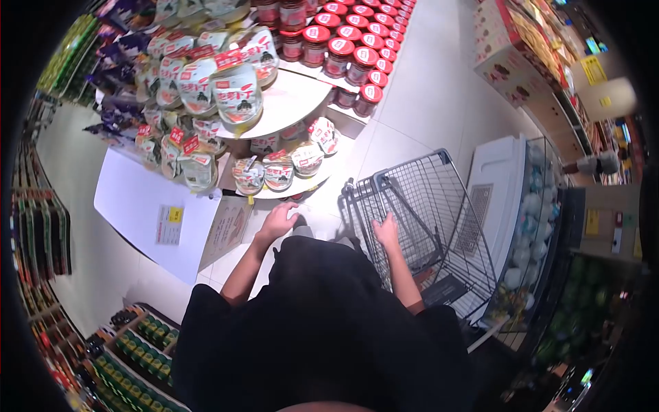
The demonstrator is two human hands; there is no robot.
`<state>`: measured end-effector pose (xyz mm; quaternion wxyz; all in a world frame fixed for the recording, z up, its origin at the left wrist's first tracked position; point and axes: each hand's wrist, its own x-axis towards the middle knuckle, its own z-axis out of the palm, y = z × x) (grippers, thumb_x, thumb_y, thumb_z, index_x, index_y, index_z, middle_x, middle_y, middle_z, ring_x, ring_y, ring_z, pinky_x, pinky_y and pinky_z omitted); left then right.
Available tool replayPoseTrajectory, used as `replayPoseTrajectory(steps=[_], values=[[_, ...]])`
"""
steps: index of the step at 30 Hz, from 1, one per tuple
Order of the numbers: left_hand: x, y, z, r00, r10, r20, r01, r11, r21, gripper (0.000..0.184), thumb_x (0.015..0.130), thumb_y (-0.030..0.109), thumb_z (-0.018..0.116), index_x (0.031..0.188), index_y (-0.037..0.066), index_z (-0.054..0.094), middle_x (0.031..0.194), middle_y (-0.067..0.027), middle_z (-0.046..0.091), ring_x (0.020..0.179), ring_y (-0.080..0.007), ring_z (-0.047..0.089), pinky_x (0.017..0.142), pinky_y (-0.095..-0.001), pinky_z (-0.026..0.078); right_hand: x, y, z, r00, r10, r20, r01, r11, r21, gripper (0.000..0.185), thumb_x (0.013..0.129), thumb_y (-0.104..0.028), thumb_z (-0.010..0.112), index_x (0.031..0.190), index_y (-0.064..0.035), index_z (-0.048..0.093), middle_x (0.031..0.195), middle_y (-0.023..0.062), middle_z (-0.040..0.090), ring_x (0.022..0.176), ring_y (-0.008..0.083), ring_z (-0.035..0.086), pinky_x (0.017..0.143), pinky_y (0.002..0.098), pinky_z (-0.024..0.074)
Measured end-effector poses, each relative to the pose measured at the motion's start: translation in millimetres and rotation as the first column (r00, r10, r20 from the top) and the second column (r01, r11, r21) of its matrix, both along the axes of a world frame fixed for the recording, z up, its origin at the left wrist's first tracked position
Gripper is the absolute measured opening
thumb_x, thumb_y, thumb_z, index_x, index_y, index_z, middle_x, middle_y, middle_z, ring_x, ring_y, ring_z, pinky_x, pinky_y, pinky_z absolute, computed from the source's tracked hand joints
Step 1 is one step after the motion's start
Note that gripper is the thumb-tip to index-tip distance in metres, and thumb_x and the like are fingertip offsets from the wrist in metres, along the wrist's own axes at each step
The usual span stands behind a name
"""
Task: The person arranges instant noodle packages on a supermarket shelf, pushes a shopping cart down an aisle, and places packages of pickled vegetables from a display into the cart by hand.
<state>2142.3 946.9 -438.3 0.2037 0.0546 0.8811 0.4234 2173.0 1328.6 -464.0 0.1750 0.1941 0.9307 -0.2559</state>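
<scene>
My left hand (pixel 280 220) is open and holds nothing, its fingers loosely bent. It is nearest to the lower round shelf (pixel 312 184), where several clear packs with white and red labels stand, among them a rounded pack (pixel 278 172). Over the near side of a grey wire shopping cart (pixel 429 189) is my right hand (pixel 386 231), open with thumb and finger apart. Whether it touches the cart, I cannot tell. On the upper shelf tier (pixel 295 99) more such packs are stacked, with a large pouch (pixel 237 96) at the front edge.
Red-lidded jars (pixel 340 51) stand in rows behind the packs. A white-topped display stand (pixel 137 199) with a price sign is at my left. On the right, beyond the cart, is a white chest freezer (pixel 491 178). Green-labelled goods (pixel 141 353) fill a shelf at lower left.
</scene>
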Motion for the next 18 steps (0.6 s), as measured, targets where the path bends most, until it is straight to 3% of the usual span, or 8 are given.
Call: replayPoseTrajectory(steps=[1, 4, 7, 12, 16, 18], values=[[1.1, -8.0, -0.3, 0.998, 0.02, -0.067, -0.021, 1.0, -0.013, 0.037, 0.09, 0.026, 0.062, 0.12, 0.004, 0.061, 0.117, -0.0205, 0.064, 0.114, -0.0374, 0.059, 0.099, -0.0441, 0.046, -2.4, -4.0, -4.3, 0.998, -0.018, -0.054, 0.019, 1.0, 0.006, 0.082, 0.084, -0.035, 0.07, 0.145, 0.0042, 0.032, 0.14, 0.0326, 0.043, 0.132, 0.0457, 0.042, 0.11, 0.05, 0.035], [2.0, -20.5, 4.9, 0.979, 0.152, -0.132, -0.157, 0.987, -0.026, 0.038, 0.089, 0.022, 0.064, 0.121, 0.002, 0.06, 0.117, -0.0207, 0.065, 0.11, -0.0372, 0.061, 0.095, -0.044, 0.048, -13.3, -18.1, -15.2, 0.974, 0.063, -0.218, -0.041, 0.993, 0.107, 0.079, 0.084, -0.032, 0.069, 0.146, 0.0017, 0.032, 0.149, 0.0296, 0.032, 0.14, 0.0461, 0.029, 0.113, 0.0576, 0.0261], [3.4, -18.8, 25.4, 0.947, 0.292, -0.136, -0.295, 0.956, -0.002, 0.041, 0.089, 0.019, 0.065, 0.124, 0.001, 0.058, 0.115, -0.0225, 0.065, 0.109, -0.038, 0.062, 0.093, -0.0432, 0.049, -25.6, -33.1, -11.8, 0.921, 0.142, -0.362, -0.112, 0.988, 0.103, 0.077, 0.084, -0.03, 0.069, 0.145, 0.0012, 0.034, 0.15, 0.029, 0.03, 0.141, 0.0461, 0.026, 0.115, 0.0562, 0.0223], [4.9, -12.1, 65.4, 0.85, 0.516, -0.108, -0.515, 0.856, 0.038, 0.057, 0.088, 0.022, 0.068, 0.137, 0.003, 0.048, 0.119, -0.0235, 0.063, 0.11, -0.0369, 0.063, 0.095, -0.0432, 0.049, -51.4, -58.1, 1.3, 0.85, 0.2, -0.488, -0.281, 0.955, -0.097, 0.072, 0.084, -0.024, 0.07, 0.142, 0.0033, 0.038, 0.15, 0.0293, 0.03, 0.14, 0.0474, 0.026, 0.116, 0.0551, 0.0223], [3.5, -16.4, 70.1, 0.775, 0.593, -0.216, -0.606, 0.795, 0.009, 0.067, 0.085, 0.023, 0.071, 0.142, 0.001, 0.042, 0.126, -0.0244, 0.06, 0.114, -0.0369, 0.061, 0.098, -0.0426, 0.048, -72.1, -78.6, 9.9, 0.823, 0.214, -0.525, -0.363, 0.91, -0.198, 0.061, 0.085, -0.019, 0.07, 0.137, 0.0027, 0.045, 0.144, 0.0291, 0.038, 0.135, 0.0447, 0.035, 0.113, 0.0497, 0.0297], [-3.2, -22.0, 79.7, 0.72, 0.634, -0.284, -0.642, 0.763, 0.075, 0.074, 0.084, 0.022, 0.073, 0.144, -0.001, 0.038, 0.134, -0.026, 0.054, 0.12, -0.0369, 0.058, 0.102, -0.0416, 0.045, -79.5, -88.6, 20.0, 0.838, 0.21, -0.503, -0.385, 0.882, -0.273, 0.056, 0.086, -0.019, 0.069, 0.134, 0.0027, 0.048, 0.143, 0.0278, 0.04, 0.133, 0.0427, 0.039, 0.112, 0.0474, 0.0318]])
